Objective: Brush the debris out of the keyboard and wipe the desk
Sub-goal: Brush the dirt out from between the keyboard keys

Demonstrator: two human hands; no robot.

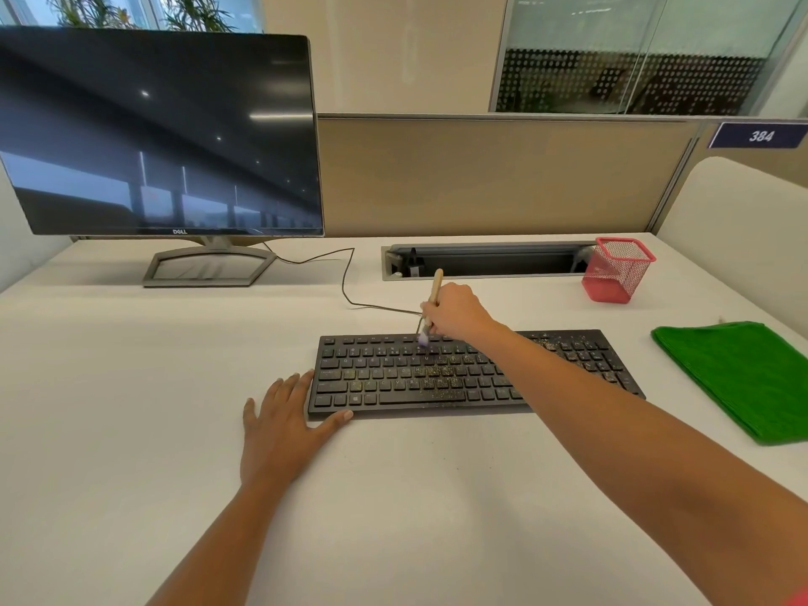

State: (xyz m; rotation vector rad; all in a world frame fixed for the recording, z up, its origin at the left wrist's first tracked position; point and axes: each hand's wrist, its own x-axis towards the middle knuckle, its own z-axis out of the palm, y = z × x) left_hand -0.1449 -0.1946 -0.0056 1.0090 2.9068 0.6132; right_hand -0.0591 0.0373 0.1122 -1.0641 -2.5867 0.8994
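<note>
Wooden-handled brush (435,288), gripped in right hand (457,312): best sweep toward six o'clock while flat, open left hand (284,426) braces black plastic keyboard (393,378).

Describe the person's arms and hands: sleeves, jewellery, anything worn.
Both forearms are bare: no watch or bracelet shows. The left hand and right hand wear no gloves or visible rings. A thin red strip at the frame's bottom right corner, by the right arm, may be a sleeve edge; too little shows.
</note>
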